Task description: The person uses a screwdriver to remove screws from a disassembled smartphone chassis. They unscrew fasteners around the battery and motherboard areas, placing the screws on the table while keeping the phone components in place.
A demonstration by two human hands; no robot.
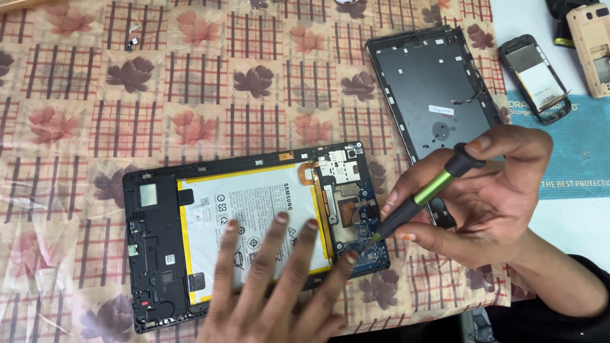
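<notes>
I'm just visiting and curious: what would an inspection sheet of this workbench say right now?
Surface: table under a checked, leaf-patterned cloth; a blue mat at the right edge.
Job's things: opened tablet lying flat, its white battery and blue circuit board exposed; green-and-black screwdriver with its tip on the board.
Clutter: detached tablet back cover; small opened phone; beige phone body; tiny loose parts at top left.
Hands: left hand spread flat on the battery; right hand grips the screwdriver.
Cables: a short thin wire on the back cover.
Surroundings: nothing seen.
</notes>
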